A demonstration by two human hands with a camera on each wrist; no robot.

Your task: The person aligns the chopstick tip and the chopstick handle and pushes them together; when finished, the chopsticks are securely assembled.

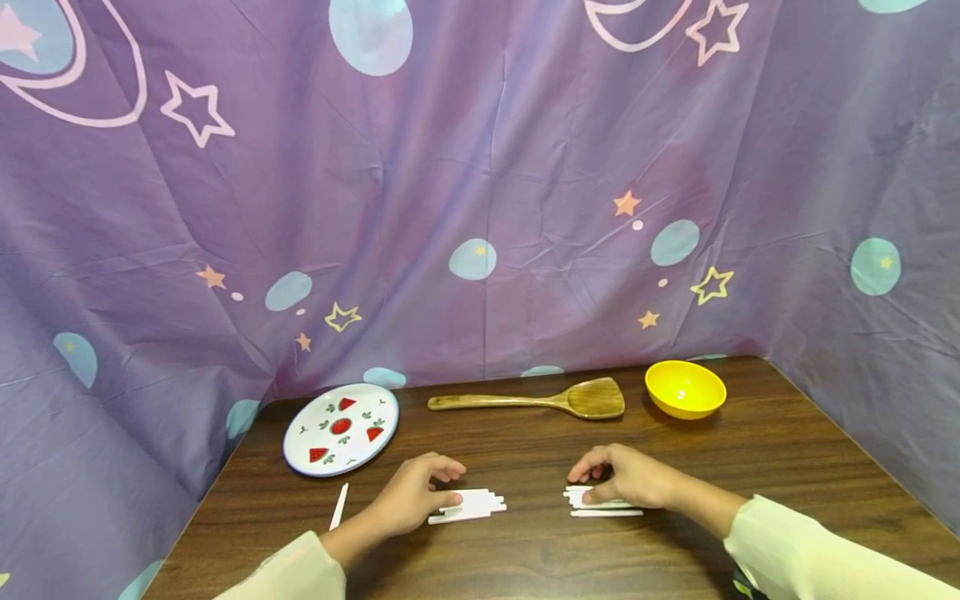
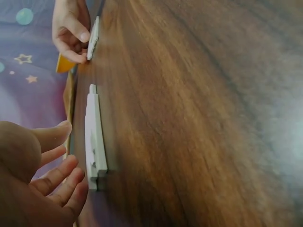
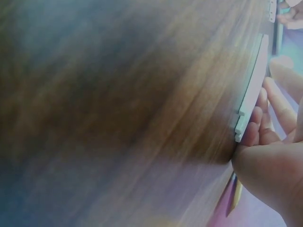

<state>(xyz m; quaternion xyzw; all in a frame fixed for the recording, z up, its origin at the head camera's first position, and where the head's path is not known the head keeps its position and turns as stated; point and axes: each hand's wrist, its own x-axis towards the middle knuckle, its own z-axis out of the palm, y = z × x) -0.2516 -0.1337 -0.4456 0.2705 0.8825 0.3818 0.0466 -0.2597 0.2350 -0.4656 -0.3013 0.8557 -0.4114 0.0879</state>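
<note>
A bundle of thin white sticks (image 1: 477, 503) lies flat on the table, side by side with uneven ends. My left hand (image 1: 411, 497) is at its left end, fingers loosely bent; in the left wrist view the fingers stand apart from these sticks (image 2: 96, 135). Farther right, a second group of white sticks (image 1: 576, 497) is partly hidden beneath my right hand (image 1: 636, 477). In the right wrist view the right fingers are spread loosely along the far side of the sticks (image 3: 253, 90); whether they touch cannot be told. One stick (image 1: 607, 513) lies slightly apart at the near side.
A single white stick (image 1: 340, 505) lies left of the left hand. Behind are a white plate (image 1: 300, 442) with a red fruit pattern, a wooden spatula (image 1: 596, 400) and a yellow bowl (image 1: 685, 389). A purple curtain (image 1: 420, 208) backs the wooden table (image 1: 525, 558).
</note>
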